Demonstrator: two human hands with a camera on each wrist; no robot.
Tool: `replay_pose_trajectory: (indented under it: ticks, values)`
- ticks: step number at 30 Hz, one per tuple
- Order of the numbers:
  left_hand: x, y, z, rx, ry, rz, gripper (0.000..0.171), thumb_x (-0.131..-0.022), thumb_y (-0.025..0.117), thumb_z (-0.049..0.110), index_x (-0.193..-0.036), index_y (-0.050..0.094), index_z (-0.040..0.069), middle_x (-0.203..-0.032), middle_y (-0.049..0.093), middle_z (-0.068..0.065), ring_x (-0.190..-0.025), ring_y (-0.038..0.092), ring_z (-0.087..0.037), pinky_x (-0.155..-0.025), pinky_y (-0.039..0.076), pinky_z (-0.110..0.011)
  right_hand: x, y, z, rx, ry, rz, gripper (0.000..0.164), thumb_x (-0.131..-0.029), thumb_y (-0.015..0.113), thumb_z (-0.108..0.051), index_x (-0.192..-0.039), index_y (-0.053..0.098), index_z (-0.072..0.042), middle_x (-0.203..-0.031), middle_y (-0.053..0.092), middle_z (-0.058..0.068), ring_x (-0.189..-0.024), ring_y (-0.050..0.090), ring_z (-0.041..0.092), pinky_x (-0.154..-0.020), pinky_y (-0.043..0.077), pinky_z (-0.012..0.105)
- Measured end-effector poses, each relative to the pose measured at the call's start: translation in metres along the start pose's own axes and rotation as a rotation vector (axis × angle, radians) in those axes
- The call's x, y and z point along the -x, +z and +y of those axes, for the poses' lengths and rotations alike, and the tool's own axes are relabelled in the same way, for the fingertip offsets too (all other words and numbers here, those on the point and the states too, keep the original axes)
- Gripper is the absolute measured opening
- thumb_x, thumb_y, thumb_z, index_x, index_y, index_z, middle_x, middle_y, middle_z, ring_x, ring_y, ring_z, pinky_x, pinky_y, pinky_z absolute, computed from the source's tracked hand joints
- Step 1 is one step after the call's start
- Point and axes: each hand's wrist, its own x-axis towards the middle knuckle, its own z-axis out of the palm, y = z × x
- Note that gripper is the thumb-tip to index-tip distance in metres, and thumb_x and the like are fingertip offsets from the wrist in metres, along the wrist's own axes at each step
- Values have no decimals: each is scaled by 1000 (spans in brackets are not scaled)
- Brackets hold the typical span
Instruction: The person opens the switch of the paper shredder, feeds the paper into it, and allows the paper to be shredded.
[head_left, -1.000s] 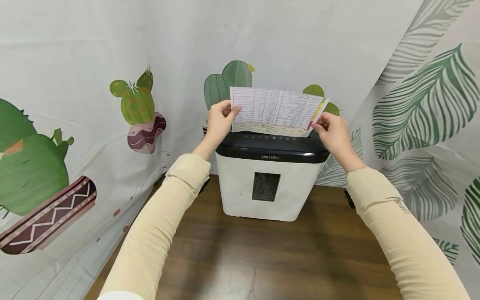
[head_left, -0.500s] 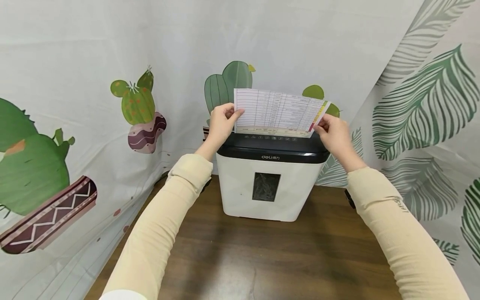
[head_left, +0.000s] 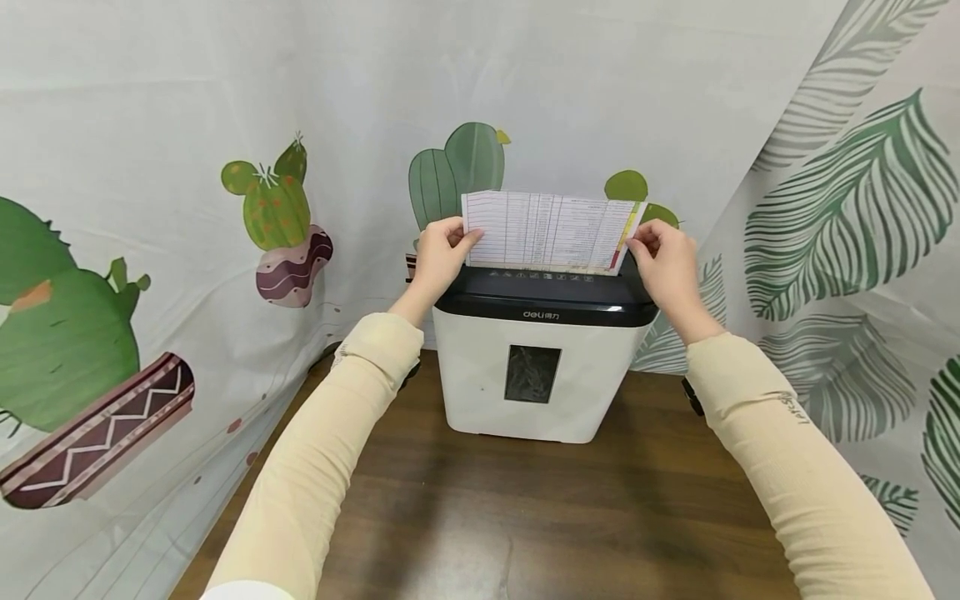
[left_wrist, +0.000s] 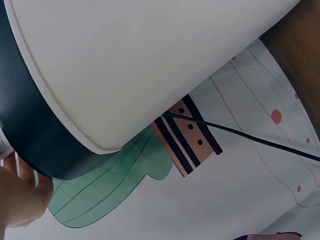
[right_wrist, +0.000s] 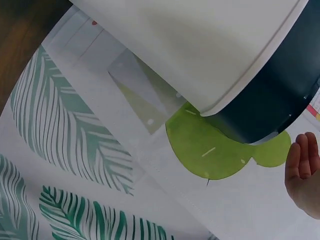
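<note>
A printed sheet of paper (head_left: pixel 551 233) with a ruled table and a coloured strip stands upright at the top of a white paper shredder (head_left: pixel 480 367) with a black lid (head_left: pixel 570 300). Its lower edge meets the lid around the feed slot, which the paper hides. My left hand (head_left: pixel 438 257) pinches the sheet's left edge between thumb and fingers. On the opposite edge, my right hand (head_left: pixel 667 262) pinches the sheet beside the coloured strip. In the left wrist view the left hand (left_wrist: pixel 25 195) shows past the lid; the right wrist view shows part of the right hand (right_wrist: pixel 306 175).
The shredder stands on a brown wooden table (head_left: pixel 495 508) with a dark window (head_left: pixel 532 373) in its front. A black cable (left_wrist: pixel 245 134) runs behind it. Cloth (head_left: pixel 360 100) printed with cacti and leaves hangs close behind and along both sides.
The sheet has sunk lower toward the lid, with its top edge dropping. After a small shift right, the sheet and both hands have moved slightly back left.
</note>
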Motion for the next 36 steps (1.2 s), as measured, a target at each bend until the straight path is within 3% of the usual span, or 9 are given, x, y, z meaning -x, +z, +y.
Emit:
replay_pose_trajectory:
  ticks: [4,9,14,18,26,36]
  values:
    - [1,0,0,20,-10,66,20,-90,64,16,-101,69,0,-89,70,-18,-77,64,-25,-64,43,-18,3,2,1,23,1,-26,16,-92,58,-7,-94,62,8,-90,65,24,-73,52,19,-64,35,16]
    - [0,0,2,13,0,112,20,-90,64,18,-93,70,-1,-84,69,-18,-73,62,-22,-63,42,-17,6,3,2,16,16,-46,16,-92,59,-8,-94,63,8,-89,65,25,-74,53,22,-64,33,14]
    - [2,0,1,-14,-3,93,19,-90,65,17,-90,70,-1,-80,68,-17,-66,55,-13,-62,40,-18,10,4,6,17,13,-60,14,-91,60,-5,-92,62,9,-88,65,26,-74,55,27,-67,37,22]
    - [3,1,-3,-37,-8,74,19,-90,65,17,-90,70,-1,-80,68,-17,-67,55,-14,-62,39,-18,12,7,9,28,17,-80,13,-90,60,-5,-90,62,8,-87,64,26,-75,56,29,-69,40,31]
    - [6,4,-7,-35,-23,35,17,-89,65,14,-88,68,-3,-82,66,-18,-72,58,-22,-65,42,-21,15,8,14,47,19,-112,11,-88,61,-4,-85,63,7,-81,64,25,-65,48,14,-70,40,34]
    - [9,6,-4,0,-11,16,17,-89,66,15,-94,71,0,-82,68,-17,-69,57,-16,-62,40,-18,16,10,14,50,15,-114,10,-88,60,-3,-84,60,6,-81,63,25,-74,56,31,-74,42,40]
